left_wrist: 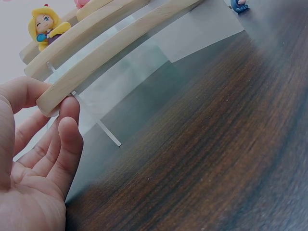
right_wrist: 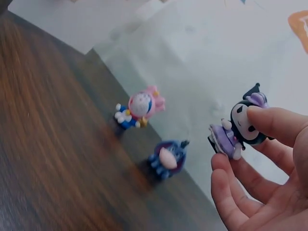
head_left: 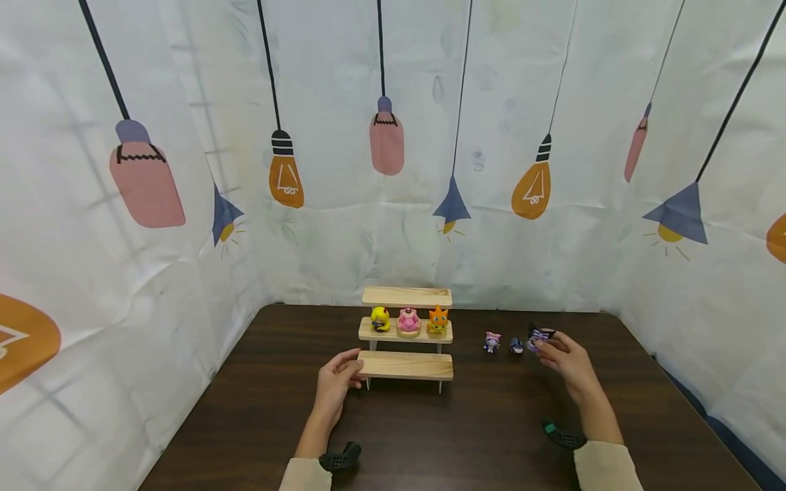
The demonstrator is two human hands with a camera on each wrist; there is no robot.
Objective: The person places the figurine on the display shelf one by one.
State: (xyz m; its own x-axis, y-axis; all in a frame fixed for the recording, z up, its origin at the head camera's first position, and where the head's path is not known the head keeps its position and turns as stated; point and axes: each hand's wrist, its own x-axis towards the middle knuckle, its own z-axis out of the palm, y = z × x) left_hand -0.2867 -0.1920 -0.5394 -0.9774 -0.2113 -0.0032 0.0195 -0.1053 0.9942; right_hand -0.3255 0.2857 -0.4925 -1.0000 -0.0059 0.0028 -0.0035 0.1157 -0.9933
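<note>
A three-step wooden shelf point(head_left: 406, 365) stands at the middle of the dark table point(head_left: 430, 436). Its middle step carries a yellow figure point(head_left: 380, 318), a pink figure point(head_left: 408, 321) and an orange figure point(head_left: 438, 320). My left hand point(head_left: 338, 379) touches the left end of the lowest step point(left_wrist: 103, 57) with thumb and fingers. My right hand point(head_left: 568, 360) pinches a small black-and-purple figure point(right_wrist: 240, 122), lifted off the table. A pink-hooded figure point(right_wrist: 139, 108) and a small blue figure point(right_wrist: 166, 159) stand on the table just left of it.
White curtains printed with lamps close off the table on the back and both sides. The top step point(head_left: 406, 296) and the lowest step of the shelf are bare. Dark wrist mounts point(head_left: 340, 457) sit on both forearms near the table's front.
</note>
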